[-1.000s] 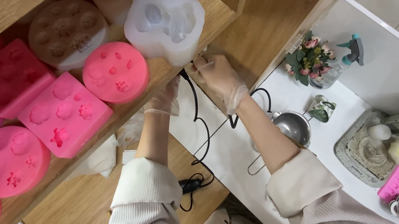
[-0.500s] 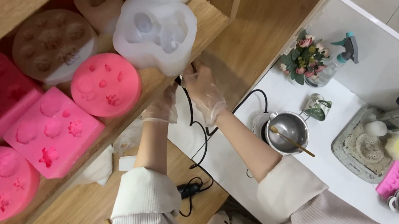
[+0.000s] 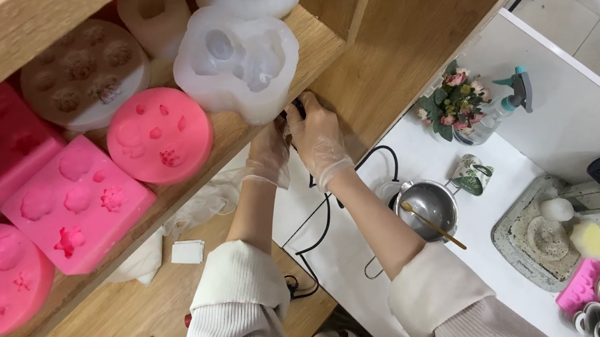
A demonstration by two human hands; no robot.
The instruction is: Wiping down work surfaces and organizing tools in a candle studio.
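Both gloved hands are raised to the front edge of the wooden shelf (image 3: 231,135), just under the white mould (image 3: 239,62) that overhangs it. The right hand (image 3: 318,137) is clenched around a small black plug (image 3: 297,105) at the top of the black cord (image 3: 324,217); only a sliver of the plug shows above the fingers, right against the shelf edge near where the shelf meets the upright wooden panel (image 3: 403,8). The left hand (image 3: 268,153) sits beside it, touching or nearly touching the right, its fingers curled toward the same spot; whether it actually grips the cord or plug cannot be told. The plug therefore lies inside the right hand, which is the nearer of the two, and its body seems to point up and back toward the shelf, while the cord hangs away from it, looping down over the white worktop (image 3: 410,155) toward the near edge. A steel pot (image 3: 426,206) with a wooden stick stands on the worktop just right of the right forearm, clear of the cord. A round pink mould (image 3: 158,135) rests on the shelf to the left of the hands.
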